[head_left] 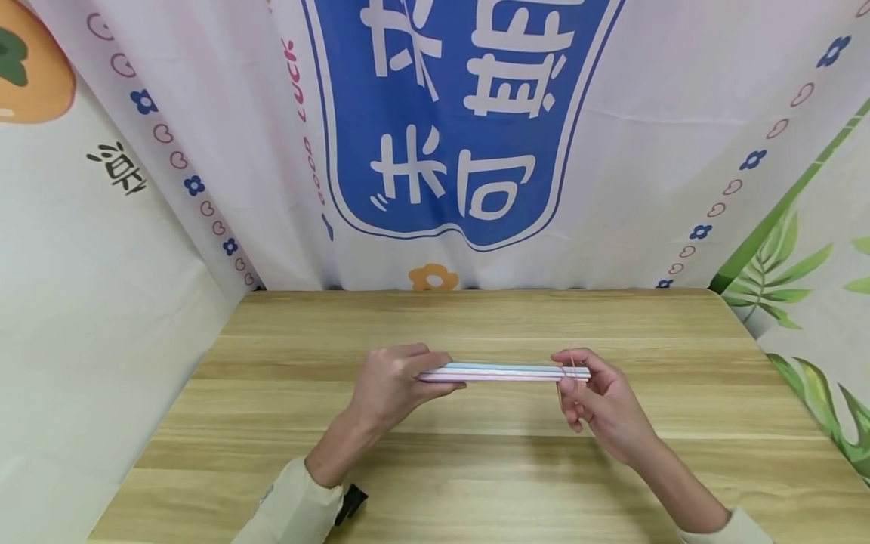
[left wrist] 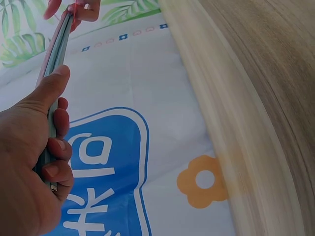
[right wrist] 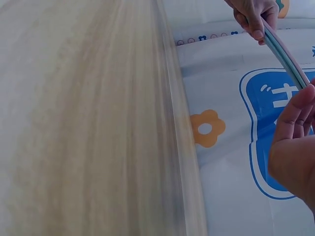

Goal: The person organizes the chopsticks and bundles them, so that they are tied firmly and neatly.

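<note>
Clearly, the printed back cloth (head_left: 652, 151) hangs behind the wooden table (head_left: 476, 468), and the bundle of sticks (head_left: 503, 371) is held above that table, stretched between the 2 hands. The left hand (head_left: 390, 381) curls its fingers round the bundle's left end; the right hand (head_left: 608, 412) pinches the other end with thumb and forefinger, where a thin reddish band (head_left: 573, 361) crosses the sticks. To work the band well, I would keep the left grip firm so the sticks lie parallel, even up their tips, and ease the loop along without letting it snap or bunch.

Counted: 1 back cloth, 1 table, 1 bundle, 2 hands and 1 band, though I cannot tell how many turns it makes. The sticks overlap, so their exact number is hidden; at least 3 colours show: pale blue, white and pink.
</note>
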{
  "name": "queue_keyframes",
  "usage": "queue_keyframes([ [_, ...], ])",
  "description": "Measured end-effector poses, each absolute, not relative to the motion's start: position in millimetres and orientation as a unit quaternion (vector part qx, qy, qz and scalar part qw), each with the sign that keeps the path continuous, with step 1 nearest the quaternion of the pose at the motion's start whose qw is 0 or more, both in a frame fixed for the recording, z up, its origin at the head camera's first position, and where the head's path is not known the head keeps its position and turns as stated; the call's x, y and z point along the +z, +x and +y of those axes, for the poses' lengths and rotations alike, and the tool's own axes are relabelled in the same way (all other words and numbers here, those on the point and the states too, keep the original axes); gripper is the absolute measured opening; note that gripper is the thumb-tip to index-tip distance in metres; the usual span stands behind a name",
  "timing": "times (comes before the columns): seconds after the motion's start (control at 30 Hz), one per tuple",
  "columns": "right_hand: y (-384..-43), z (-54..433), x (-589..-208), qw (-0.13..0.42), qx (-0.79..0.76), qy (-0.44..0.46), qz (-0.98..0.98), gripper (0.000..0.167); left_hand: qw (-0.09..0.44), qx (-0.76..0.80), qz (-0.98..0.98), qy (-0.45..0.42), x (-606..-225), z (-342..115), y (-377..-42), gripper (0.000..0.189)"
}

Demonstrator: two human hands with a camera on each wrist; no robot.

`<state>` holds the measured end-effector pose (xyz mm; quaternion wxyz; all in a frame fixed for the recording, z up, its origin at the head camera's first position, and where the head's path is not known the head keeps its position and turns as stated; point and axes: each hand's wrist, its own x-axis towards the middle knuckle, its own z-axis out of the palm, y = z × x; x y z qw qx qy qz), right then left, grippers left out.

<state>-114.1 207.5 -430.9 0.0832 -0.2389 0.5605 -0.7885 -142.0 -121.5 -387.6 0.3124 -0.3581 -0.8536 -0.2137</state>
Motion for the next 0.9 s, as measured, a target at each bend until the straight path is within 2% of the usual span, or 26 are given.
queue_keyframes([
  [0.33,-112.6,207.9,-426.3,0.061,-0.746,-0.208,0.63,0.044,0.289,-0.232,-0.863,-0.344,-385.4,-120.5,-139.9,0.029],
  [0.57,-112.3,207.1,-422.3,0.055,-0.729,-0.157,0.664,0.038,0.281,-0.264,-0.864,-0.324,-384.2,-121.4,-139.5,0.028],
  [0.8,-112.7,204.7,-424.6,0.03,-0.696,-0.161,0.699,0.037,0.27,-0.287,-0.864,-0.312,-382.1,-124.3,-140.8,0.029],
  [0.9,-111.8,202.0,-425.6,0.018,-0.681,-0.165,0.713,0.032,0.267,-0.295,-0.866,-0.303,-382.0,-125.5,-142.1,0.029],
])
